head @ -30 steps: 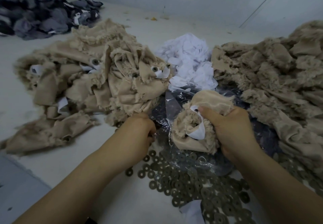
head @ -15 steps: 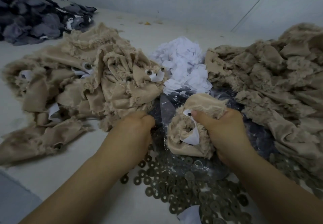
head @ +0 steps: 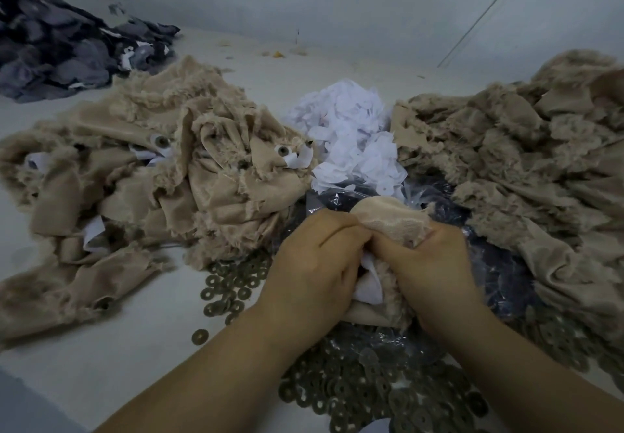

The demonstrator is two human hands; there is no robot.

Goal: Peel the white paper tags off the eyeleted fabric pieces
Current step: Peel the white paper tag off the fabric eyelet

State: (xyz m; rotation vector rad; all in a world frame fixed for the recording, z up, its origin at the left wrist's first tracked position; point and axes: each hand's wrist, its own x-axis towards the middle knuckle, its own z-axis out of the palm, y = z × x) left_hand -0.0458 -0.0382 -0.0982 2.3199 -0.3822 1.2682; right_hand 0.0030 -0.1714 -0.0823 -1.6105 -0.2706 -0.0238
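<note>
No readable text, labels, brands or numbers. White paper tags and the scrap pile, centre frame, show blank faces; no signs on the wall.

Fabric heaps flank both sides; bare table near-left.

Fabric piece at centre front, between left hand and right hand; tag low between the two hands. Washers spread under and before the hands. Plastic bag beneath, running right. Left fabric pile and right fabric pile flank the paper heap behind the hands. Dark pile far back left.
</note>
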